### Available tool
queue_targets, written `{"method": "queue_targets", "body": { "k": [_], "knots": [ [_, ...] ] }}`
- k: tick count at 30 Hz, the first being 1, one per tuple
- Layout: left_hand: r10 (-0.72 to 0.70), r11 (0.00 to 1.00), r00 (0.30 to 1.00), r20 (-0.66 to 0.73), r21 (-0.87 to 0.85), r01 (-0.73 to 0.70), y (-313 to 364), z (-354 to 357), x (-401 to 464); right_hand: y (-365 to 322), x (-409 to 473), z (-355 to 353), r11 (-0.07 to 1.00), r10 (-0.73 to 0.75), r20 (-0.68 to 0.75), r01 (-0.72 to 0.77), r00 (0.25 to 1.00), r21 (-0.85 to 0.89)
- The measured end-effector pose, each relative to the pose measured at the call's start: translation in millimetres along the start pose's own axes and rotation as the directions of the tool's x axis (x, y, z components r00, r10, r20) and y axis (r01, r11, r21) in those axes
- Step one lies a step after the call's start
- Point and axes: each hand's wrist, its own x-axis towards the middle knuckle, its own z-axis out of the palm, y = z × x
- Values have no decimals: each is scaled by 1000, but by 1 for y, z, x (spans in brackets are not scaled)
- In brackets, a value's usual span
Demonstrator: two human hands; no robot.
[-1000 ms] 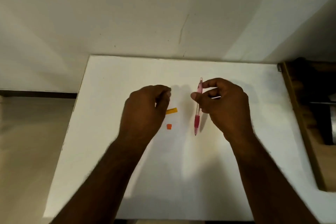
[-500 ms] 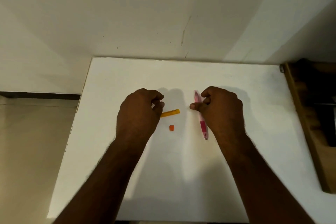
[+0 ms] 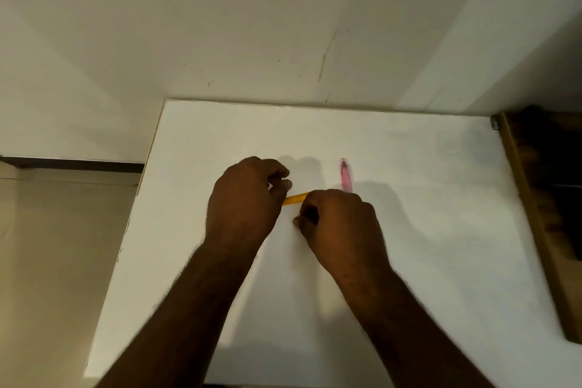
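A thin yellow stick [image 3: 294, 199] lies on the white table [image 3: 441, 230]. My left hand [image 3: 245, 201] rests on the table with curled fingers, holding the stick's left end. The knuckles of my right hand [image 3: 341, 227] hide the stick's right end. This hand's fingers curl down to the table just below the stick. A small orange piece lay at that spot in the earlier frames and is hidden now, so I cannot tell whether the fingers hold it. A pink pen [image 3: 345, 176] lies on the table beyond my right hand, its near end covered.
The table stands against a pale wall [image 3: 283, 25]. A brown wooden frame [image 3: 535, 214] runs along its right edge. Floor [image 3: 47, 261] shows past its left edge.
My right hand laid the pink pen flat on the table, let go of it and moved left and nearer, covering the small orange piece. My left hand and the yellow stick stayed put.
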Motion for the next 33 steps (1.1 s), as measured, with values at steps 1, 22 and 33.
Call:
{"method": "queue_targets", "body": {
  "k": [1, 22, 33],
  "knots": [
    [-2, 1000, 1000, 14, 5, 2, -1, 1, 0, 0, 0, 0, 1000, 1, -4, -1, 1000, 11],
    [130, 990, 989, 70, 45, -133, 17, 7, -7, 19, 17, -48, 262, 439, 126, -262, 889, 929],
    [233, 968, 968, -94, -70, -240, 27, 2, -12, 12, 16, -46, 339, 357, 24, -153, 934, 928]
  ]
}}
